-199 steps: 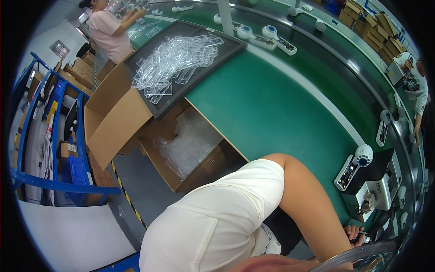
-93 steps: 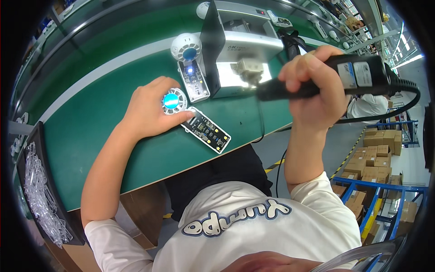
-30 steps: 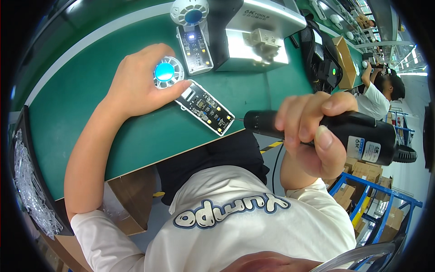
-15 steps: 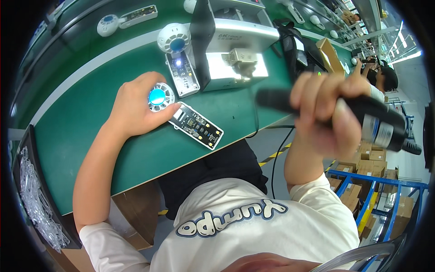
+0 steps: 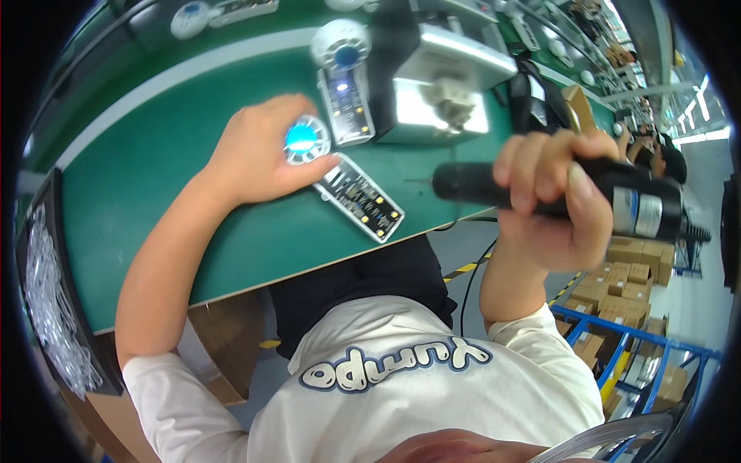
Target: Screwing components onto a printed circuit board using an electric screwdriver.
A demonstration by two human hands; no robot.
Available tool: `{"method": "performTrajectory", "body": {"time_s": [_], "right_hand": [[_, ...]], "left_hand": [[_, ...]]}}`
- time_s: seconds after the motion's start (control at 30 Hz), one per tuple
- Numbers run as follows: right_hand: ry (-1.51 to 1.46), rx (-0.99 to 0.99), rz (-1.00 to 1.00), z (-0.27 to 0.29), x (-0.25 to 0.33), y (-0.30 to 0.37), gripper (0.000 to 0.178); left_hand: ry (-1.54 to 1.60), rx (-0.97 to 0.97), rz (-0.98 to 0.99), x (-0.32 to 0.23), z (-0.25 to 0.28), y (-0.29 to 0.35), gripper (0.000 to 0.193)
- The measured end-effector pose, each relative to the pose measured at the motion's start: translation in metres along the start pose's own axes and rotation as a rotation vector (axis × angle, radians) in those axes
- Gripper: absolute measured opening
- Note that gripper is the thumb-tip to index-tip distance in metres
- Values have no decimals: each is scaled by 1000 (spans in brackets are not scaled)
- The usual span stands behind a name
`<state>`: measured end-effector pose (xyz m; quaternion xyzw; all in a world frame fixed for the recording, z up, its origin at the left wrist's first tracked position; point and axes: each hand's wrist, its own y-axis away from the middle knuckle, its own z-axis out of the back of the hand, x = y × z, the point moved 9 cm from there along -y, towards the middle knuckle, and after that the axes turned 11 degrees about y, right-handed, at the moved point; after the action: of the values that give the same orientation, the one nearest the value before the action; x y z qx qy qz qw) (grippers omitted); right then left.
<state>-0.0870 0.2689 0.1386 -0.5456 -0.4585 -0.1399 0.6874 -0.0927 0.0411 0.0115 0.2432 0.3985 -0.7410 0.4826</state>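
Observation:
My left hand [image 5: 258, 150] is wrapped round the head of a white handheld device whose round vented end [image 5: 306, 140] has a glowing blue centre. Its thumb lies at the neck, where the opened handle [image 5: 363, 197] begins, showing a dark circuit board with several small yellowish parts. My right hand [image 5: 557, 193] grips a black electric screwdriver [image 5: 472, 184], held level above the bench's front edge. The thin bit points left, apart from the board and above its right end. Behind, a similar device [image 5: 347, 104] lies with its board bared and a small light lit.
A grey machine with a lit white plate [image 5: 417, 116] stands at the back of the green bench [image 5: 154, 208]. At the left edge is a dark tray [image 5: 58, 309] of clear plastic pieces. Boxes on a blue rack [image 5: 671, 343] stand at right; other people are far right.
The screwdriver has come left, closer to the board, and its bit now shows. My left hand keeps its hold on the device. The whole view has shifted slightly.

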Motion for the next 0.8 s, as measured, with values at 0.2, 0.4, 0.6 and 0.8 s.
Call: {"method": "performTrajectory", "body": {"time_s": [0.2, 0.4, 0.6, 0.8], "right_hand": [[-124, 144, 16, -47, -11, 10, 38], [-80, 169, -6, -62, -19, 11, 40], [-36, 113, -96, -67, -22, 12, 36], [130, 58, -195, -70, -22, -2, 33]], "left_hand": [[-24, 41, -50, -3, -2, -5, 46], [-21, 17, -70, -3, -2, 0, 47], [-10, 6, -55, 0, -3, 1, 48], [-27, 42, -77, -10, -4, -11, 47]]}}
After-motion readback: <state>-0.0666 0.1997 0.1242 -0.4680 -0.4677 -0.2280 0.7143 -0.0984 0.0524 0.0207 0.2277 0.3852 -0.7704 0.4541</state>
